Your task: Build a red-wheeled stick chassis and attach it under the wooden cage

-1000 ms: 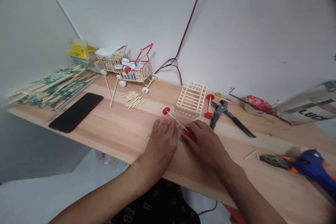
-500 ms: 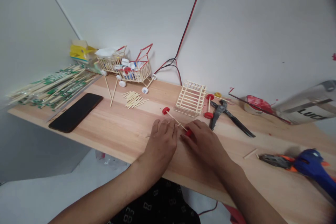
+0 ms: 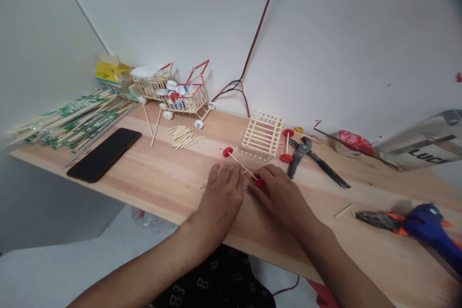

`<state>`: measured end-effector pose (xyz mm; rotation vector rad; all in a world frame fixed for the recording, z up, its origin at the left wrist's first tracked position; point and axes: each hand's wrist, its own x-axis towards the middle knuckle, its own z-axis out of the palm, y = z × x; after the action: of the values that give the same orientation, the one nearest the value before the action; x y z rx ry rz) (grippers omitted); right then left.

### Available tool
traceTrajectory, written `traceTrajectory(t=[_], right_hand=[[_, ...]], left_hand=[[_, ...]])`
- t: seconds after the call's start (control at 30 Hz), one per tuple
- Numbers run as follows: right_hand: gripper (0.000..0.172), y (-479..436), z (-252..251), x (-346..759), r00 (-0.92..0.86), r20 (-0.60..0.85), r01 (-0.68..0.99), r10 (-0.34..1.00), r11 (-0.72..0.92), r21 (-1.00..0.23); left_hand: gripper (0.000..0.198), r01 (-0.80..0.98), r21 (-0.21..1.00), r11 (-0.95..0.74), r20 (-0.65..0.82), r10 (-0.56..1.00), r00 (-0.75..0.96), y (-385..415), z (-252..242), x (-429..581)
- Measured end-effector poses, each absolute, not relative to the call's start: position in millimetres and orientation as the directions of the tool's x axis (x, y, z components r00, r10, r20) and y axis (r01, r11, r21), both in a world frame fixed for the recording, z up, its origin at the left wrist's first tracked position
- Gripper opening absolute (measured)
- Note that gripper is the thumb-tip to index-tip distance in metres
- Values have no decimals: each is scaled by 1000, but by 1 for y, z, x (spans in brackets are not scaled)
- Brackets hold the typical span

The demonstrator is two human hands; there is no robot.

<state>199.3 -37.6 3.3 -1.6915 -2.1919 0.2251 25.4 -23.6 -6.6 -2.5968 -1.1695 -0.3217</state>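
A thin wooden axle (image 3: 235, 158) with a red bottle-cap wheel (image 3: 227, 152) at its far end slants across the table in front of me. My right hand (image 3: 279, 190) is closed round its near end, where a second red cap (image 3: 259, 182) shows by the fingertips. My left hand (image 3: 224, 190) is curled palm down over a wooden stick (image 3: 203, 186), whose ends poke out on both sides of the fingers. This stick meets the axle between my hands; whether they are joined I cannot make out.
Behind my hands stand a stick basket frame (image 3: 263, 134), a red-wheeled axle (image 3: 287, 146) and black pliers (image 3: 301, 154). Cut sticks (image 3: 185, 136), a phone (image 3: 104, 155) and two model carts (image 3: 186, 98) lie leftward. More pliers (image 3: 378, 220) and a blue glue gun (image 3: 429, 231) are at right.
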Motion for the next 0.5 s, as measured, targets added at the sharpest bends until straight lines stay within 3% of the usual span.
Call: traceTrajectory(t=[0.5], right_hand=[[9,-38,4,199,-220,189,902,957,274,-334]], left_hand=[[39,756,-163,-634,290,701,651,-24,-6,25]])
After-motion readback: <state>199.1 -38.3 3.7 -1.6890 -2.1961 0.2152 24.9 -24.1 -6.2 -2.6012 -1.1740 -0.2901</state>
